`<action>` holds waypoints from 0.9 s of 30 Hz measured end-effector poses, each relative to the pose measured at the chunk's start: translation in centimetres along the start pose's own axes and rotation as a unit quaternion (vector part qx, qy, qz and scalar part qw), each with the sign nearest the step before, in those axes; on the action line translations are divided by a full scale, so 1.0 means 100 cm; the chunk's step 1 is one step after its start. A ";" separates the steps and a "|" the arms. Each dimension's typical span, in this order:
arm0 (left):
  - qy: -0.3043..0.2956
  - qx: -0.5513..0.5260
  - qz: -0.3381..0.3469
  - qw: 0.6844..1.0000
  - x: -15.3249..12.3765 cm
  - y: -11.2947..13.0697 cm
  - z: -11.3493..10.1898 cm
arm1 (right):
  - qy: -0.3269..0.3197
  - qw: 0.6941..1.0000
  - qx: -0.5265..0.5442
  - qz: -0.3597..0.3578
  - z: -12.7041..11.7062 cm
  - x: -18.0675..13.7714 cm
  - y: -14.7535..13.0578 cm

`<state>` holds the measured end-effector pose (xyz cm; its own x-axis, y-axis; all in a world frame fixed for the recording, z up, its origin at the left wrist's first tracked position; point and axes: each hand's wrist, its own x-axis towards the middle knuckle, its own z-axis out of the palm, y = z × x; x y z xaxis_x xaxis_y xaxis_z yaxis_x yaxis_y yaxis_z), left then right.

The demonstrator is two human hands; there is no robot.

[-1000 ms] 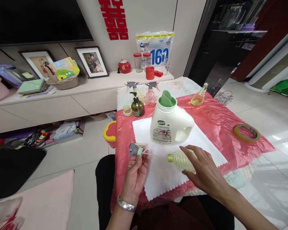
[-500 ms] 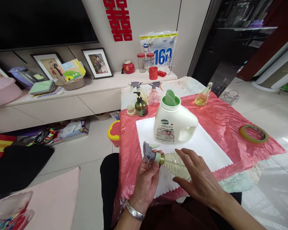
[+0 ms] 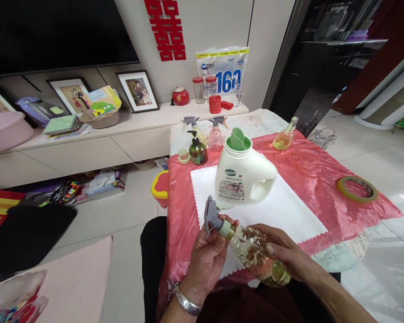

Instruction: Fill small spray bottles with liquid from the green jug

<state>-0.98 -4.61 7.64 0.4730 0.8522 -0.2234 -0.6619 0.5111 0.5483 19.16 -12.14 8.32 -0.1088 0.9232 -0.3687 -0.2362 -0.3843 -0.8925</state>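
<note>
A clear yellowish spray bottle (image 3: 247,246) with a grey trigger head lies tilted between my two hands, its base toward the lower right. My left hand (image 3: 208,255) grips it at the pale collar, just below the trigger head. Wrapped round the ribbed body is my right hand (image 3: 281,249), thumb on top. Some liquid shows near the bottle's base. Just beyond stands a large white detergent jug (image 3: 242,177), uncapped, with a green pouring spout in its mouth. The jug rests on a white cloth (image 3: 299,220) with zigzag edges.
Behind the jug stand a green pump bottle (image 3: 198,151), a pink spray bottle (image 3: 216,138) and a pale cap (image 3: 183,155). To the right are a glass bottle of yellow liquid (image 3: 284,138) and a tape roll (image 3: 357,188). Red plastic sheeting (image 3: 182,202) covers the table.
My right hand has closed from an open pose onto the bottle's body. The bottle has tilted further, its trigger head turning upward and its base lower right. The jug stays put.
</note>
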 end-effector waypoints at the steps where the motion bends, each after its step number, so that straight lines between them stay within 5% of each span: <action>1: -0.008 0.003 -0.001 1.000 -0.001 0.000 0.001 | 0.004 0.997 0.070 0.044 -0.001 0.001 0.001; 4: -0.003 0.008 -0.016 1.000 -0.002 0.000 0.002 | 0.012 0.978 0.169 0.121 0.000 0.005 0.002; 9: 0.031 0.010 -0.005 0.999 -0.002 -0.002 0.006 | 0.020 0.976 0.193 0.102 0.007 0.010 0.000; 13: 0.001 0.004 0.023 1.000 0.000 -0.002 0.009 | -0.040 0.966 0.229 0.110 0.009 0.014 0.008; 18: -0.038 -0.032 -0.023 0.998 0.000 0.000 0.014 | -0.133 0.922 0.292 0.216 0.014 0.019 0.018; 20: -0.031 -0.042 -0.029 0.998 0.000 -0.001 0.014 | -0.088 0.916 0.326 0.218 0.021 0.021 0.015; 24: 0.016 -0.057 0.013 0.998 0.005 -0.008 0.010 | 0.129 0.908 0.351 0.187 0.037 0.022 0.004; 27: 0.081 -0.079 0.048 0.992 0.010 -0.012 0.006 | 0.268 0.913 0.294 0.094 0.045 0.021 0.005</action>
<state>0.68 -4.41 7.26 0.3131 0.8978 -0.3096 -0.7879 0.4276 0.4432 14.48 -10.41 8.29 0.2498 0.6525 -0.7155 -0.7569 -0.3292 -0.5645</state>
